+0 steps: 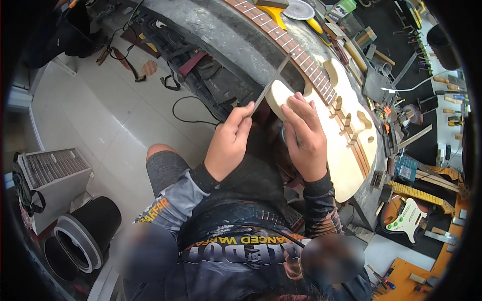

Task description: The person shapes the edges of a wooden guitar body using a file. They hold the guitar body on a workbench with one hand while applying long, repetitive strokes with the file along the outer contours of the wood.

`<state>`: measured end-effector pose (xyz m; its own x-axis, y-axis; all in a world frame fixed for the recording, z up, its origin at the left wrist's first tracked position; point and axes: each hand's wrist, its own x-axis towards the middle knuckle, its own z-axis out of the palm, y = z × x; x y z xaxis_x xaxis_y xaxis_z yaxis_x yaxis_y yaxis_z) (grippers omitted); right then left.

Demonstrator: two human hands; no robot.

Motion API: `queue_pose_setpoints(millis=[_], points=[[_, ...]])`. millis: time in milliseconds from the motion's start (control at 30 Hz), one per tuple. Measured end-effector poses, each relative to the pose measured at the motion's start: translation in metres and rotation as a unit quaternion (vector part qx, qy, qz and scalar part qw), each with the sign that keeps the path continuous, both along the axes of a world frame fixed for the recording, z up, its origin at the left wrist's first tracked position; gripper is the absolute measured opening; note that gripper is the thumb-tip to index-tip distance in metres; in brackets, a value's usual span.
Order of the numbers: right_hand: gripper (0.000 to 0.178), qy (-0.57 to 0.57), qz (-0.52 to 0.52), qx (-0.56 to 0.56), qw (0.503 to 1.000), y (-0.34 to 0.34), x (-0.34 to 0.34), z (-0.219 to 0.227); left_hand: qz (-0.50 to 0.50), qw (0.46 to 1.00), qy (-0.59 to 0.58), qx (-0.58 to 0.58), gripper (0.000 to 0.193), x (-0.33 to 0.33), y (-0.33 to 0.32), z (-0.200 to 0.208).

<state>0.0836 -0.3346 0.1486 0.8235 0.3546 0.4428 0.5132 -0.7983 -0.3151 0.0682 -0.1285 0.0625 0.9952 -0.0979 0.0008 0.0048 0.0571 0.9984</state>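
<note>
My left hand (229,143) is closed around the near end of a long, thin grey metal file (271,82). The file slants up and away, its far part close to the horn of a pale, unfinished wooden electric guitar body (344,173). My right hand (307,143) lies with fingers stretched out on the near edge of that body, beside the horn. The guitar's fretted neck (273,34) runs toward the top of the view. Cut-outs and a darker central stripe show in the body's top.
The guitar rests on a grey, dusty workbench (221,42). Brushes, a round disc (299,9) and many hand tools crowd its far side. A sunburst guitar body (405,215) lies at the right. Black bins (95,228) and a box-shaped filter unit (55,175) stand at the left.
</note>
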Motion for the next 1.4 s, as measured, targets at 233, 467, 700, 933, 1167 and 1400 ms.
queue_pose_setpoints(millis=[233, 467, 700, 933, 1167, 1400], points=[[0.033, 0.007, -0.022, 0.045, 0.999, -0.008, -0.014, 0.009, 0.014, 0.996, -0.061, 0.063, 0.033, -0.020, 0.005, 0.015], [0.030, 0.021, -0.058, 0.017, 0.998, -0.036, -0.041, 0.021, -0.011, 0.999, 0.021, 0.037, 0.034, -0.035, 0.009, 0.020], [0.021, 0.052, -0.074, 0.017, 0.996, -0.085, -0.045, 0.040, 0.045, 0.994, 0.004, -0.096, 0.023, -0.001, -0.013, -0.007], [0.040, 0.166, -0.021, 0.153, 0.974, -0.111, -0.046, 0.055, -0.084, 0.991, -0.063, -0.087, 0.014, -0.046, -0.105, -0.060], [0.027, 0.143, 0.026, 0.026, 0.989, -0.109, -0.049, 0.063, -0.119, 0.988, -0.095, -0.017, 0.014, -0.039, -0.145, -0.082], [0.019, 0.100, 0.073, 0.024, 0.992, -0.109, -0.026, 0.061, -0.068, 0.990, -0.120, 0.008, 0.016, -0.022, -0.139, -0.075]])
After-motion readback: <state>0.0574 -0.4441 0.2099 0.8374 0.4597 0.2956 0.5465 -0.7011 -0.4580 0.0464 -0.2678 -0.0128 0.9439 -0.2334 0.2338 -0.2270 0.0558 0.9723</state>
